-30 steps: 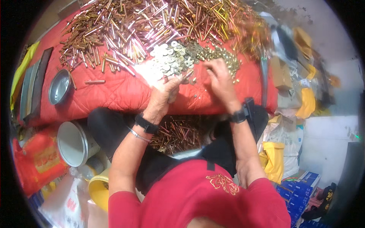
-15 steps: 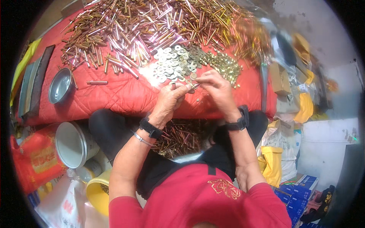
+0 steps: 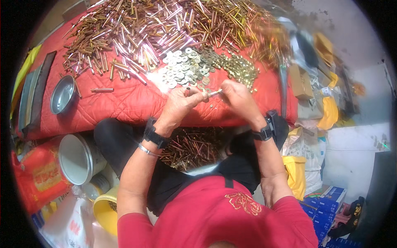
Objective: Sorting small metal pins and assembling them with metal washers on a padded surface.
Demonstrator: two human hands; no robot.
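One red quilted cover [image 3: 124, 99] bears a broad heap of copper-coloured tubes [image 3: 140, 25] along its far side. Nearer lie a washer pile [image 3: 182, 68], just beyond the left hand [image 3: 180, 103], and a brass-coloured parts pile [image 3: 242, 72], beyond the right hand [image 3: 240, 98]. Both hands are closed: the left pinches one end of a slim metal piece [image 3: 214, 94]; the right, fingers curled, appears to grip the other. The piece lies between them, neither hand nearer, long axis roughly left-to-right, right end slightly farther out.
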